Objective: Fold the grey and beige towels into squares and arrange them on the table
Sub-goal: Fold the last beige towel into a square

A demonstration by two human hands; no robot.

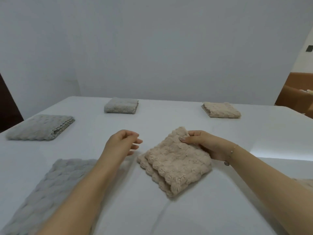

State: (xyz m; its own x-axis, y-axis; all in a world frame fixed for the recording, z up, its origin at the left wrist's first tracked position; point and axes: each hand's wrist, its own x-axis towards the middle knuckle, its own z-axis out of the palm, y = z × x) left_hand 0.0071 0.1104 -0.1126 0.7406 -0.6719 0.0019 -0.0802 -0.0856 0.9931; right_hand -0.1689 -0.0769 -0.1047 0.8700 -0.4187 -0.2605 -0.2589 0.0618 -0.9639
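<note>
A fluffy beige towel [176, 161], folded into a rough square, lies on the white table [169, 121] in front of me. My right hand [203, 144] pinches its far right corner between thumb and fingers. My left hand [122, 141] hovers just left of that towel with loosely curled fingers and holds nothing. An unfolded grey towel [50, 189] lies flat at the near left, partly under my left forearm. Folded squares sit farther off: a grey one [41, 127] at the left, a second grey one [121, 105] at the back, and a beige one [221, 109] at the back right.
A white wall [152, 48] rises right behind the table's far edge. Brown cardboard boxes [294, 92] stand beyond the table's right side. A bit of beige fabric [304, 181] shows at the right edge near my right arm.
</note>
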